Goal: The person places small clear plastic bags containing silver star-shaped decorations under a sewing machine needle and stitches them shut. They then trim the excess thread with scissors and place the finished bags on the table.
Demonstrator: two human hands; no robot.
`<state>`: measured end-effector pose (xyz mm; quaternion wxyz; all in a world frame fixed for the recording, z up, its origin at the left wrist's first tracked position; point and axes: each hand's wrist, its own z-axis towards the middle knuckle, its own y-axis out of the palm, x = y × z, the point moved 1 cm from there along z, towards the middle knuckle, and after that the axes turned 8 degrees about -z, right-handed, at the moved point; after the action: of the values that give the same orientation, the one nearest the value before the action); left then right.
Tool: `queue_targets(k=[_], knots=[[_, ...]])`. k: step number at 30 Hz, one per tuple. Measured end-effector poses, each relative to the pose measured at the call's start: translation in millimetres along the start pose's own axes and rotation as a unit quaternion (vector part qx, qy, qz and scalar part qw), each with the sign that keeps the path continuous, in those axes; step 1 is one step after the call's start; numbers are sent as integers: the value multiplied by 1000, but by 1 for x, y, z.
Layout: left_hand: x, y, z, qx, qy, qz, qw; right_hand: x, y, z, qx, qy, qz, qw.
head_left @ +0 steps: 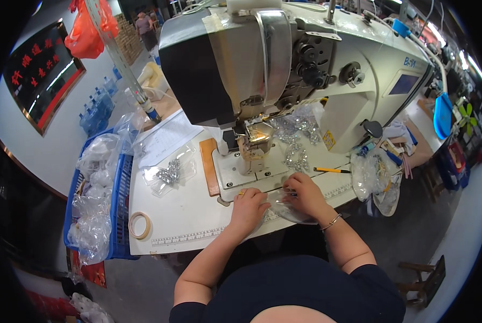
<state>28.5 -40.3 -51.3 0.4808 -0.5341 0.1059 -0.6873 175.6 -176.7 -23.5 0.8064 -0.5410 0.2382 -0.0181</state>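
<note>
A clear plastic bag [285, 211] lies at the front edge of the white sewing machine table, below the needle area. My left hand [247, 209] is closed at the bag's left edge, thumb and fingers bent together. On the other side, my right hand [304, 195] curls over the bag with its fingers pinched; small dark bits show near the fingertips, too small to name. Behind my right hand, shiny silver metal pieces [296, 157] lie in clear plastic beside the sewing machine [254, 142]. More silver pieces [169, 172] rest on a clear bag at the left.
A yellow pen [331, 170] lies right of my right hand. A tape roll [139, 225] sits near the left corner, with paper sheets [168, 139] behind. The blue basket [121, 226] full of plastic bags adjoins the table's left side. Bagged items [378, 175] crowd the right edge.
</note>
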Motion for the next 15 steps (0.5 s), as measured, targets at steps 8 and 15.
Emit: queue_targets(k=[8, 15], knots=[[-5, -1, 4, -12, -25, -24, 999, -6, 5, -4, 45, -41, -71, 996], [4, -3, 3, 33, 90, 10, 995, -6, 2, -11, -46, 7, 335, 941]])
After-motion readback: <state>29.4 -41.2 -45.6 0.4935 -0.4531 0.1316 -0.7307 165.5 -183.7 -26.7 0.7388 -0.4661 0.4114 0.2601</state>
